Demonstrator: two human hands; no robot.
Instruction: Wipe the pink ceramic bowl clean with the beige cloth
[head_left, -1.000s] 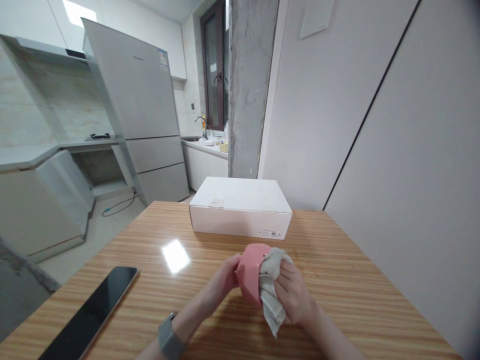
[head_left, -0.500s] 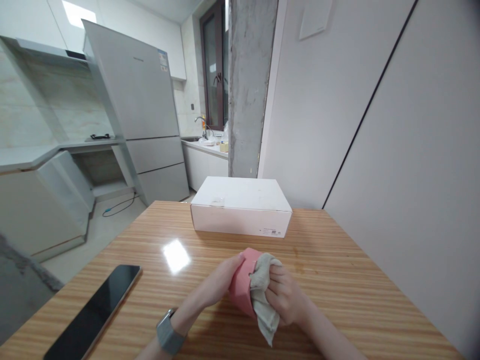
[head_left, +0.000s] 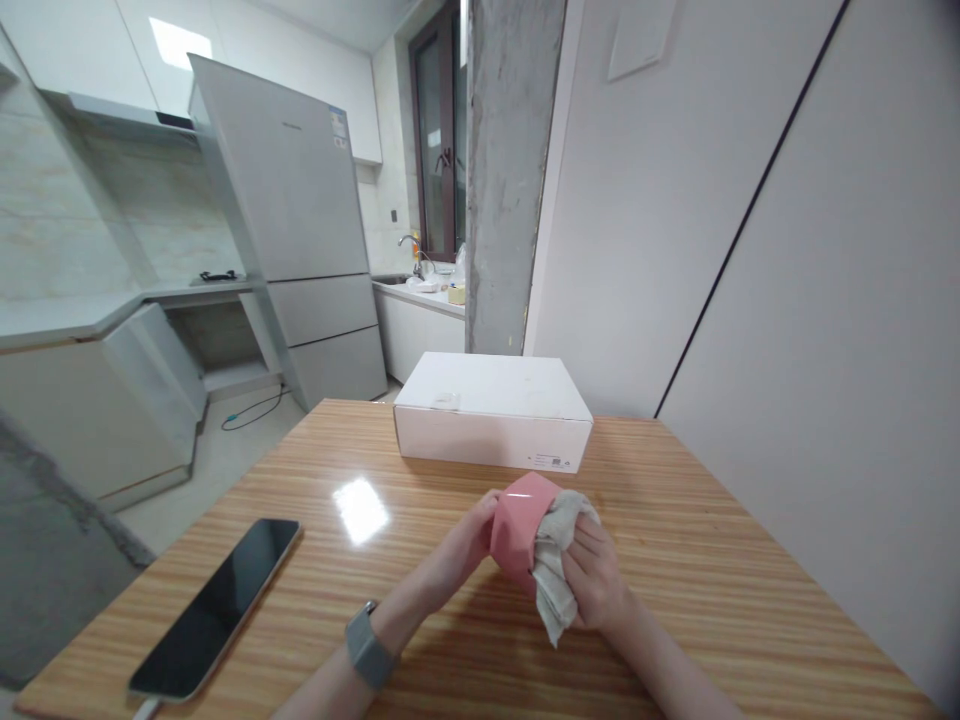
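A pink faceted container (head_left: 519, 525), perhaps a cup or small pot, is tilted on its side above the table, its opening toward the right. My left hand (head_left: 474, 530) grips its left side, fingers partly hidden behind it. In my right hand (head_left: 596, 575) is a light grey cloth (head_left: 556, 560), bunched up and pressed at the container's opening, with one corner hanging down. The cloth hides the inside of the container, and the fingertips of my right hand are covered.
Beyond my hands a white cardboard box (head_left: 491, 420) lies on the wood-grain table (head_left: 712, 560). To the left rests a black smartphone (head_left: 221, 605) with a white cable (head_left: 148, 708) plugged in. Farther back stand a fridge (head_left: 289, 190) and a concrete pillar (head_left: 510, 180).
Both hands have moved slightly up and right with the pink container and cloth. The container has turned, showing more of its side and base. The camera view has shifted a little.
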